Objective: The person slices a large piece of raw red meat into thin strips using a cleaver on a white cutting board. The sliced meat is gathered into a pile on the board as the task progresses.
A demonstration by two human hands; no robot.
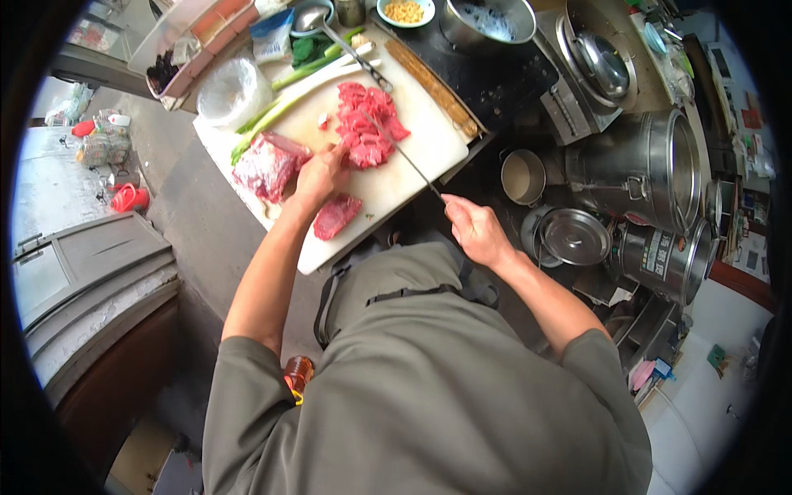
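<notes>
A heap of sliced red raw meat (368, 124) lies on the white cutting board (429, 140). My right hand (478, 233) is closed round the handle of a long knife (411, 165), whose blade slants across the right edge of the slices. At the lower left of the heap is my left hand (324, 173), its fingers bent and close together. Whatever is under its fingertips is hidden. A large raw meat chunk (266, 167) with pale fat sits left of that hand, and a smaller meat piece (337, 216) lies nearer to me.
Scallions (289, 91) and a metal ladle (346, 49) lie along the board's far left. A clear plastic tub (233, 92) stands beside them. Far off are a bowl of yellow bits (405, 11) and a metal pot (488, 23). Large steel pots (631, 169) stand to the right.
</notes>
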